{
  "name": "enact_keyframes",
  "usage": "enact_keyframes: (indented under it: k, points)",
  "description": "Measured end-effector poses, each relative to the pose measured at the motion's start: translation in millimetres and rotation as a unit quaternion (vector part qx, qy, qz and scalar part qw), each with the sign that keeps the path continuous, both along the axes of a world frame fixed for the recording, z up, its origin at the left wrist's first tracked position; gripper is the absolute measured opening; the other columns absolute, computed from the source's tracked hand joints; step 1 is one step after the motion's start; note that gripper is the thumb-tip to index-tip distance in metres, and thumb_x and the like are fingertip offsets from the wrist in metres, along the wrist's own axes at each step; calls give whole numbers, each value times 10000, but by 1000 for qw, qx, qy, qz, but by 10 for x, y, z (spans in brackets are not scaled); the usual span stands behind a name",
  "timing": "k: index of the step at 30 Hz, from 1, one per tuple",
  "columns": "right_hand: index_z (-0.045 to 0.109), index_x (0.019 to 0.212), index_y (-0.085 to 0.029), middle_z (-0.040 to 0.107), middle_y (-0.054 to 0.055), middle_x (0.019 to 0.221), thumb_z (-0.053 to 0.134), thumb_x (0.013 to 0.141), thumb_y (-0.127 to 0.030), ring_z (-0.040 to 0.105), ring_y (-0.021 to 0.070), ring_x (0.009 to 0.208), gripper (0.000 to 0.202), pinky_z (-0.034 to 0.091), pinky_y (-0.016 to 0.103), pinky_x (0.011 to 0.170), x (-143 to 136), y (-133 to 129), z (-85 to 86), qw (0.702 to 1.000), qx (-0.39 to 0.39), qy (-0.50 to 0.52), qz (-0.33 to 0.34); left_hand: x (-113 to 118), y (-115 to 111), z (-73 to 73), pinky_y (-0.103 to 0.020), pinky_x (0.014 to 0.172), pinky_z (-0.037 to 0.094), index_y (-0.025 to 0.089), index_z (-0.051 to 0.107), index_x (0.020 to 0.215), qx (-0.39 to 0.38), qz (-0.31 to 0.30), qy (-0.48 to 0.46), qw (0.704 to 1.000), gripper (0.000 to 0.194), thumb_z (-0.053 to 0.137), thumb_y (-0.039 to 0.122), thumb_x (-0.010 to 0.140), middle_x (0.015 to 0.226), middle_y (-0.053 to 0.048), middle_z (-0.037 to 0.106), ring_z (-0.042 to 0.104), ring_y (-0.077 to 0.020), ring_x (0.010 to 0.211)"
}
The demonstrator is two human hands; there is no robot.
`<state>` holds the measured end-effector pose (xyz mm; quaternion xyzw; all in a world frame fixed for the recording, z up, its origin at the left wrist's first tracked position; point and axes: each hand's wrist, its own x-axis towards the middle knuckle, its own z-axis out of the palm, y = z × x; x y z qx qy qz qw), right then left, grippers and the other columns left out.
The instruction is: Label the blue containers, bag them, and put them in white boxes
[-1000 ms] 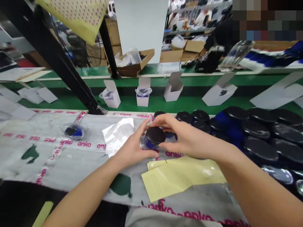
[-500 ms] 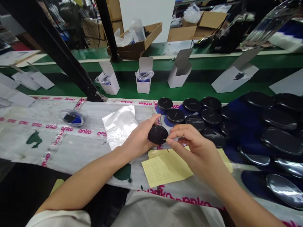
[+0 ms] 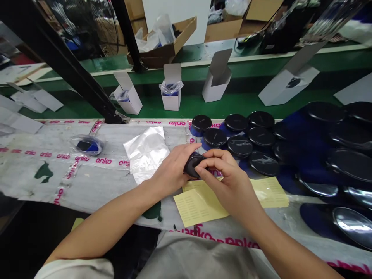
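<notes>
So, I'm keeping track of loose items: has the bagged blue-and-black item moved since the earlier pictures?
No, not visibly: the bagged blue-and-black item still lies just beyond the same stretch of pink-lettered tape on the table covering.

Down on the tape-striped, covered worktable (image 3: pixel 95 180), a plastic-wrapped blue item (image 3: pixel 86 145) sat at left, silvery plastic bags (image 3: pixel 147 153) lay mid-table, yellow label sheets (image 3: pixel 200 205) nearer the front, and black-topped blue containers (image 3: pixel 240 145) crowded the right!

Held item (image 3: pixel 191 166) partly hidden, rightmost box (image 3: pixel 356 93) cut off, print (image 3: pixel 188 205) on yellow sheet (image 3: pixel 210 201) unreadable
</notes>
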<state>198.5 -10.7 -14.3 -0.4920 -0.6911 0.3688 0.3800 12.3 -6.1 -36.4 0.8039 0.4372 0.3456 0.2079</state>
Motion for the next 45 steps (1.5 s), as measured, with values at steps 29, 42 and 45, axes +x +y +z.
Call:
enact_keyframes:
  k: [29, 42, 45]
  points:
    - [478, 1355, -228, 646, 144, 1301, 635, 936, -374, 640, 325, 1200, 470, 578, 517, 924, 17, 55, -109, 983, 105, -115, 98, -268, -5, 359, -472, 1104, 464, 282, 345, 1503, -90, -23, 87, 992, 705, 638, 122, 882, 1477, -116, 549, 538, -278, 1349]
    - [670, 1085, -140, 693, 186, 1191, 489, 970, -133, 669, 313, 1058, 215, 556, 500, 884, -263, 90, 287, 893, 363, -215, 155, -1234, 800, 425, -281, 643, 458, 163, 676, 774, -203, 220, 124, 946, 121, 712, 274, 743, 710, -6, 649, 604, -174, 685]
    - [696, 1057, -139, 712, 171, 1147, 535, 936, -110, 671, 301, 1014, 203, 551, 461, 865, -497, 173, 316, 879, 350, -264, 187, -1237, 838, 501, -278, 630, 434, 182, 702, 887, -206, 191, 139, 950, 165, 698, 271, 748, 690, 12, 652, 592, -168, 655]
